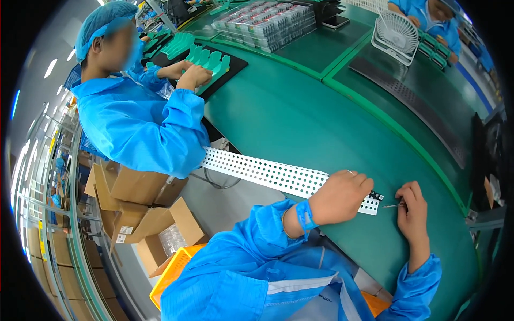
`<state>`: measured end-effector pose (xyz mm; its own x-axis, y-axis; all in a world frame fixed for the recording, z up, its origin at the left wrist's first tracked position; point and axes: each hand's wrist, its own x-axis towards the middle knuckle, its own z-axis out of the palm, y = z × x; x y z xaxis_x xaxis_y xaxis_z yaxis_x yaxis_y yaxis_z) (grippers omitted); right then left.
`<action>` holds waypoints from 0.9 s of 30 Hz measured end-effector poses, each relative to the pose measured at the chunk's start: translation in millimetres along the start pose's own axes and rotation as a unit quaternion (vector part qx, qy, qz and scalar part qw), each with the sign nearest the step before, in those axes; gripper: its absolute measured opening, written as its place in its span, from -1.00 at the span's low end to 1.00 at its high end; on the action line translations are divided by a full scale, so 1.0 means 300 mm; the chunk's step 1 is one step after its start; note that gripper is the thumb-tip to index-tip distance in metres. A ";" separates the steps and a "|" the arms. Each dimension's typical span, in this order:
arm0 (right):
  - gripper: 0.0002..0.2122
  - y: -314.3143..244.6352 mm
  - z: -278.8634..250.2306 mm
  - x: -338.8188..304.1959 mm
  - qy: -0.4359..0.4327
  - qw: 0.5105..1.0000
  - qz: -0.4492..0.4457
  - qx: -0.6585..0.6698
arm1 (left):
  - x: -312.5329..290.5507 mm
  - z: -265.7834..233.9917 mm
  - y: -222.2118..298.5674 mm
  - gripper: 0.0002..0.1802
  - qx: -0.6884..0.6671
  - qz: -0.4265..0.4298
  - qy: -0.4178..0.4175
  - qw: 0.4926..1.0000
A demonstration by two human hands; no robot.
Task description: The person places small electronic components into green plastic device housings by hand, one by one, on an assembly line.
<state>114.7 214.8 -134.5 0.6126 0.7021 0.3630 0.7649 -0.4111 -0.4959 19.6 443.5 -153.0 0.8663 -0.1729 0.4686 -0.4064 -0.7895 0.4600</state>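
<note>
A long white perforated strip (267, 172) lies across the near edge of the green table (300, 117). My left hand (341, 197) presses down on its right end, fingers curled over the strip, a blue band on the wrist. Small black parts (376, 196) sit at the strip's right tip. Just to the right, my right hand (413, 211) pinches thin metal tweezers (392, 205), whose tip points left toward the black parts.
A co-worker in a blue coat and hair net (134, 117) handles green trays (206, 60) at the left. Trays of small parts (265, 22), a white fan (395, 33) and another person (428, 16) are at the back. Cardboard boxes (144, 214) and an orange crate (168, 275) sit on the floor.
</note>
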 end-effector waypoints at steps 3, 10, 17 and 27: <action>-0.71 0.007 0.004 0.002 0.004 1.000 -0.006 -0.004 | 0.003 0.003 -0.006 -0.86 0.004 0.003 -0.005 1.000; -0.72 0.004 0.002 0.004 0.000 1.000 0.006 -0.003 | 0.004 0.010 -0.011 -0.86 0.009 0.002 -0.006 1.000; -0.72 0.012 -0.003 0.012 -0.004 1.000 0.001 -0.006 | 0.012 0.008 -0.012 -0.86 0.010 0.001 -0.006 1.000; -0.72 0.019 -0.019 0.011 0.011 1.000 -0.014 0.018 | 0.022 0.003 -0.015 -0.89 -0.003 0.004 0.002 1.000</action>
<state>122.3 211.4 -131.5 0.5958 0.6998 0.3941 0.7741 -0.3696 -0.5140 27.5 445.3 -152.7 0.8617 -0.1762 0.4758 -0.4151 -0.7840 0.4615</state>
